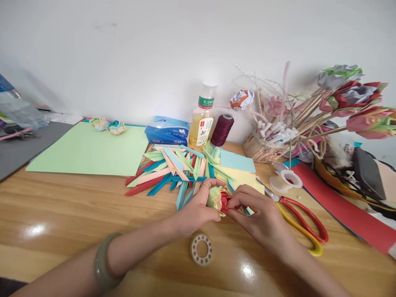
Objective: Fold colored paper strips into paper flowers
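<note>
Paper flower [219, 199], green, cream and red, held above the table [71, 214], in front of the folded paper strips [173, 167]. Left hand [202, 206]: grip curled round its green side. Right hand [252, 206]: grip narrow, fingertips at the red petals. Tape roll [202, 249] nearer the wearer; scissors [297, 218] right.

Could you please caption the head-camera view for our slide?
Two hands work on a folded-paper flower beside colourful paper strips, scissors and a tape roll.

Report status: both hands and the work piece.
Left hand cupping paper flower, green and red. Right hand pinching its red side. Folded strips crowd close behind; tape roll sits nearer the wearer.
</note>
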Available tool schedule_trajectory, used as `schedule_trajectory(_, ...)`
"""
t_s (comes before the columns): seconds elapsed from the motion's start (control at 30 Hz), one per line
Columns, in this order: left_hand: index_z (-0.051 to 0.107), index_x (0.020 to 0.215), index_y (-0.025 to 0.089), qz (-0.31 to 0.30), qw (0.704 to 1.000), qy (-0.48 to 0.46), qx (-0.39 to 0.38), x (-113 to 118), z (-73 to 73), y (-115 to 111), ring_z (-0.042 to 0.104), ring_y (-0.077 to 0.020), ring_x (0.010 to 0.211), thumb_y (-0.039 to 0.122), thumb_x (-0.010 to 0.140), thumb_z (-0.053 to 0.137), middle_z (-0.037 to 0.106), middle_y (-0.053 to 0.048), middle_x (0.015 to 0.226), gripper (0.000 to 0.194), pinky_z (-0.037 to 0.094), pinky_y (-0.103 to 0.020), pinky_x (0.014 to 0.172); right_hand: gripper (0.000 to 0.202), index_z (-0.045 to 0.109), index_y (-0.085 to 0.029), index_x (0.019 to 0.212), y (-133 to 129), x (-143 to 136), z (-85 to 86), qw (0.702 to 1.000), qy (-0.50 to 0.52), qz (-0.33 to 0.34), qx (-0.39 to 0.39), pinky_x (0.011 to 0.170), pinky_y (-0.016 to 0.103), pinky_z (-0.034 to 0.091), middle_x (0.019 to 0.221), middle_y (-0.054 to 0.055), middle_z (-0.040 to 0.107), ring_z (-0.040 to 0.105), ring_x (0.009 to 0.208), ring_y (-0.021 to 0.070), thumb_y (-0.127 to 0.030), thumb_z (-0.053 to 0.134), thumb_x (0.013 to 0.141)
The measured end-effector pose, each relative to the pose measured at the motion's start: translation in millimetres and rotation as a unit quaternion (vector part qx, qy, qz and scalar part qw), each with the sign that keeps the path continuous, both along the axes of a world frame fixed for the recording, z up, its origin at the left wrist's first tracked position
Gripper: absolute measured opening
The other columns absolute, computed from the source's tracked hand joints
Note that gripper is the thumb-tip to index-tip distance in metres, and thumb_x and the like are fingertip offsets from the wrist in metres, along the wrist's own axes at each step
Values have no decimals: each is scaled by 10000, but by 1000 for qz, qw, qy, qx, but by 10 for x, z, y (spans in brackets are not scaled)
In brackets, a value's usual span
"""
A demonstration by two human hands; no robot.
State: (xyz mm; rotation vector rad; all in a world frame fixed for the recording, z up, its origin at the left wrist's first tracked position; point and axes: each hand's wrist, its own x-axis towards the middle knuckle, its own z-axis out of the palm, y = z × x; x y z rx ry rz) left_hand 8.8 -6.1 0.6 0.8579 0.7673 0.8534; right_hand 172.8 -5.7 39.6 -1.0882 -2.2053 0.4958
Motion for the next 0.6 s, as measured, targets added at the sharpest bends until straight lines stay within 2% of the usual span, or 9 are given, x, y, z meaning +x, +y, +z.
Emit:
schedule_trajectory(0.13,489,981,240,3,992,-99,-83,11,118,11,526,-173,848,-20,452,512,556,6,864,591,392,-307,760,86,660,-194,741,-3,21,74,997,68,5,-47,500,222,452,676,13,631,577,578,121,-175,605,805)
schedule_trajectory(0.27,473,913,226,-8,976,-170,-135,-2,200,34,564,-172,823,-28,412,491,584,6,874,563,421,-343,767,107,641,-208,769,-25,78,93,992,125,-31,10,537,240,461,693,14,619,568,624,131,-142,578,824)
schedule_trajectory(0.43,483,913,216,-17,973,-186,-139,-13,182,41,558,-161,798,-15,399,469,579,-1,855,564,426,-303,716,192,612,-210,896,-54,68,56,993,55,39,98,582,274,480,763,26,608,570,690,152,-72,619,763)
schedule_trajectory(0.6,472,874,220,-9,981,-123,-148,-4,184,16,507,-132,731,-10,390,459,518,14,844,536,434,-277,636,158,599,-204,860,-58,16,36,993,22,45,108,572,259,478,749,23,598,566,681,141,-65,589,787)
